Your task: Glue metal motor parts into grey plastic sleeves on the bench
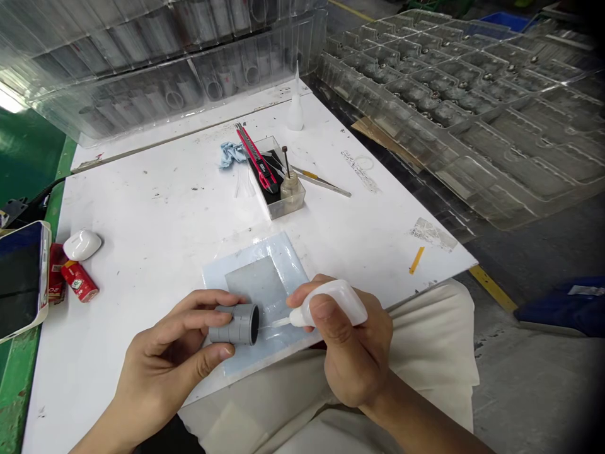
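My left hand [174, 353] is shut around a short grey plastic pipe fitting [240, 325], which lies on its side with its dark open end facing right. My right hand [352, 347] grips a white plastic squeeze bottle [338, 304], tilted down to the left. Its thin nozzle [281, 322] reaches to the rim of the fitting's open end. Both hands are held just above a pale blue plastic sheet [255, 293], which has a grey square [253, 290] on it.
The white worktable [165, 208] holds a transparent box [293, 205] with a red utility knife [258, 157] and a small jar, plus a metal tool [326, 184] and a white dropper bottle [295, 107]. A phone [21, 277] lies at the left edge. Stacked transparent trays [449, 94] fill the back.
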`<state>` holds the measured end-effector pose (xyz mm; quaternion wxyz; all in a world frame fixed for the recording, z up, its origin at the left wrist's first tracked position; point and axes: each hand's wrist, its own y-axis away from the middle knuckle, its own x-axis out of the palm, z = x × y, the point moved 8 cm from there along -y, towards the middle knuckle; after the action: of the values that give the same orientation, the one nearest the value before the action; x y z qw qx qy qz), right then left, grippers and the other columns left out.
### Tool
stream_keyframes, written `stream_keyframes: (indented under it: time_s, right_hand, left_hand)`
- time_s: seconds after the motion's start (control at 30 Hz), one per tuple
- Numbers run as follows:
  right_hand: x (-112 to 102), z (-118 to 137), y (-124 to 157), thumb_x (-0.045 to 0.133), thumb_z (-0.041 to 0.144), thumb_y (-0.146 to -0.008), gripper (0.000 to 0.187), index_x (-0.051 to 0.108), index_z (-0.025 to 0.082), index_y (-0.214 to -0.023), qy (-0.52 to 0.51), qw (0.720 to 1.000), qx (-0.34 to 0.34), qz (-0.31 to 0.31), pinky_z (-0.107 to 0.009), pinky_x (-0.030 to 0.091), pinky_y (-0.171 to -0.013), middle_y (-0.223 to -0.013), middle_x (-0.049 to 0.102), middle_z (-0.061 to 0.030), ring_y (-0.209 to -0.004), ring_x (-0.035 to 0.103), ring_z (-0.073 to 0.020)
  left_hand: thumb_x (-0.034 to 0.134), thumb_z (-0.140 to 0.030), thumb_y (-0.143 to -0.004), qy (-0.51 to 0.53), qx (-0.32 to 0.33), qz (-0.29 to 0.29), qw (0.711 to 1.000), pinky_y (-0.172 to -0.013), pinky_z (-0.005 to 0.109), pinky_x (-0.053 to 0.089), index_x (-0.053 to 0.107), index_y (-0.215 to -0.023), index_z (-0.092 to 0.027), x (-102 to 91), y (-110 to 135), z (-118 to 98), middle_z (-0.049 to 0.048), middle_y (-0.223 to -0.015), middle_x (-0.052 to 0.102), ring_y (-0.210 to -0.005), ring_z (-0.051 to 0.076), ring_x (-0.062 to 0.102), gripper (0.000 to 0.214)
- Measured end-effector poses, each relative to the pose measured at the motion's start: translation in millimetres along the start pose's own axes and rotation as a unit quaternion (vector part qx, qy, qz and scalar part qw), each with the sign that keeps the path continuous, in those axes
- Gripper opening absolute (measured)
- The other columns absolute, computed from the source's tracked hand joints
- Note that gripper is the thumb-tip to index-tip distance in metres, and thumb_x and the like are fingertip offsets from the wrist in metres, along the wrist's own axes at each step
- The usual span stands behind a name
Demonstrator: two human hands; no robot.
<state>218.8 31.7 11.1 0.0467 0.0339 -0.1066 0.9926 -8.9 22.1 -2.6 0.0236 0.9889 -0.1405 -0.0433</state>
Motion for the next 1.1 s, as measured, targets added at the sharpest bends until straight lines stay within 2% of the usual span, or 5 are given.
stream_keyframes:
  time_s: [0.17, 0.37, 0.53, 0.8, 1.1]
  right_hand:
    - [-4.4, -5.1, 3.0, 0.062, 0.040, -0.102, 0.030, 0.075, 0.024, -0.080, 0.003, 0.999, 0.027, -0.019, -0.032, 0.036, -0.050, -0.063, 0.056, -0.0010, -0.056, 0.050, -0.0161]
    - [-4.1, -10.7, 4.1, 0.062, 0.036, -0.102, 0.024, 0.076, 0.025, -0.086, -0.060, 0.997, 0.035, -0.014, -0.031, 0.042, -0.054, -0.067, 0.057, -0.0008, -0.060, 0.051, -0.0152]
    - [-3.7, -9.6, 3.1, 0.061, 0.037, -0.104, 0.025, 0.078, 0.025, -0.089, -0.048, 0.998, 0.033, -0.013, -0.031, 0.040, -0.053, -0.070, 0.061, -0.0018, -0.060, 0.049, -0.0148]
    - [-5.9, -9.6, 2.8, 0.063, 0.042, -0.104, 0.033, 0.078, 0.022, -0.082, -0.021, 0.998, 0.049, -0.043, -0.029, 0.045, -0.053, -0.066, 0.062, -0.0010, -0.060, 0.055, -0.0144]
    - [-9.3, -13.9, 4.9, 0.064, 0.040, -0.103, 0.026, 0.080, 0.025, -0.090, -0.030, 0.996, 0.043, -0.070, -0.029, 0.050, -0.059, -0.071, 0.068, 0.0005, -0.064, 0.060, -0.0150]
  left_hand:
    - [0.081, -0.012, -0.094, -0.006, -0.005, -0.006, 1.000, -0.096, 0.028, 0.065, 0.082, -0.116, -0.034, -0.1, -0.9, 0.4, 0.0064, -0.131, 0.072, -0.128, 0.028, 0.070, 0.030]
    - [0.079, -0.012, -0.095, -0.006, -0.012, -0.003, 1.000, -0.094, 0.030, 0.066, 0.081, -0.118, -0.034, -1.4, 0.3, 1.8, 0.0072, -0.134, 0.071, -0.129, 0.029, 0.068, 0.032]
    - [0.079, -0.012, -0.095, -0.011, -0.014, -0.001, 1.000, -0.094, 0.029, 0.065, 0.081, -0.118, -0.035, -1.4, 0.5, 2.4, 0.0059, -0.134, 0.071, -0.129, 0.029, 0.068, 0.032]
    - [0.080, -0.012, -0.094, 0.004, -0.017, -0.005, 1.000, -0.094, 0.030, 0.066, 0.082, -0.117, -0.035, -0.5, -0.1, 2.0, 0.0073, -0.132, 0.072, -0.128, 0.029, 0.069, 0.033]
    - [0.083, -0.012, -0.091, 0.005, -0.019, -0.016, 1.000, -0.089, 0.031, 0.067, 0.084, -0.114, -0.033, -1.6, -1.7, 2.9, 0.0094, -0.129, 0.074, -0.127, 0.031, 0.070, 0.031]
